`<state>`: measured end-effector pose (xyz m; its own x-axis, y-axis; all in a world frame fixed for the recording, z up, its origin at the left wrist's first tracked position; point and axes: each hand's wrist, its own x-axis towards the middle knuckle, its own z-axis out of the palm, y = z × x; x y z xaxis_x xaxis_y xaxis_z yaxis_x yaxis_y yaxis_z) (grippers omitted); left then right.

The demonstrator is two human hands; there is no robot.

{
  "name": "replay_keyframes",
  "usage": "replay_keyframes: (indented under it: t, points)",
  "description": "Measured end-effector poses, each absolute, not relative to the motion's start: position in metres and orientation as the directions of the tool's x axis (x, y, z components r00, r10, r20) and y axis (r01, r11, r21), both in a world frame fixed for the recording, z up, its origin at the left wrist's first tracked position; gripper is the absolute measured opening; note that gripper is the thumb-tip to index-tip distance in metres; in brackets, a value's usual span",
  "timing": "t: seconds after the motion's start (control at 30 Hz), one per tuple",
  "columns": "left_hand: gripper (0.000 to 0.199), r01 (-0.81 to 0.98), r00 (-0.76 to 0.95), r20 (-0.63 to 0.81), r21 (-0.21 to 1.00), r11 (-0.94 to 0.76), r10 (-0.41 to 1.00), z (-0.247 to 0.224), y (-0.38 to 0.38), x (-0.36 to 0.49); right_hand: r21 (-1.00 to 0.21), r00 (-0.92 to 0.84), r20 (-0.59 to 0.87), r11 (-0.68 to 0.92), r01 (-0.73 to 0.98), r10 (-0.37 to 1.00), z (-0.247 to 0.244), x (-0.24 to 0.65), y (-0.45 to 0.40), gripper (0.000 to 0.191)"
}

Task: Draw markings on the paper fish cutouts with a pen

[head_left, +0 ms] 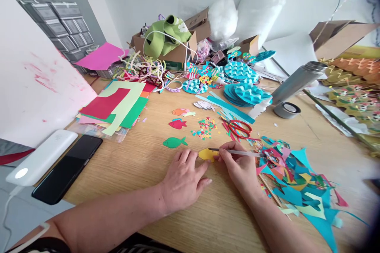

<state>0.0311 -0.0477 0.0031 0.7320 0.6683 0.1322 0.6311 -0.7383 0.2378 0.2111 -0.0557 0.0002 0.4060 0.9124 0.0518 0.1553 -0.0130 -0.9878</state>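
My left hand (184, 178) lies flat with its fingers spread, the fingertips resting at the edge of a yellow paper fish (204, 153). A slim pen (242, 152) is pinched in my right hand (239, 166), its dark tip touching the yellow paper. Part of that cutout is hidden by my fingers. Just beyond it lie a green paper fish (175, 142), a red paper fish (177, 123) and an orange one (179, 112). Small confetti pieces (206, 127) are heaped nearby, with red-handled scissors (240, 128) to their right.
Paper scraps (297, 182) pile up at the right. Coloured sheets (113, 104) are stacked at the left, near a phone (67, 169) and a white power bank (43, 156). Farther back stand a steel flask (298, 83), blue discs (247, 94) and a glue bottle (261, 107).
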Motion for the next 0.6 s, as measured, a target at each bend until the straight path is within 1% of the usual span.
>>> replay_keyframes:
  t: [0.13,0.3,0.43,0.6]
  points:
    - [0.038,0.619,0.735,0.128,0.274,-0.736,0.666,0.004,-0.045,0.030,-0.993,0.418,0.055,0.007,0.114,0.907,0.000,0.213,-0.055,0.018]
    - [0.033,0.603,0.741,0.131,0.301,-0.739,0.658,0.005,-0.039,0.027,-1.000,0.410,0.007,0.001,0.014,0.912,0.000,0.213,-0.052,0.023]
    - [0.029,0.603,0.742,0.124,0.308,-0.736,0.659,0.007,-0.037,0.026,-0.998,0.322,-0.065,-0.066,-0.008,0.945,0.003,0.210,-0.048,0.025]
    - [0.031,0.611,0.739,0.103,0.315,-0.726,0.666,0.007,-0.037,0.025,-0.995,0.263,-0.096,-0.102,0.009,0.960,0.003,0.207,-0.040,0.028]
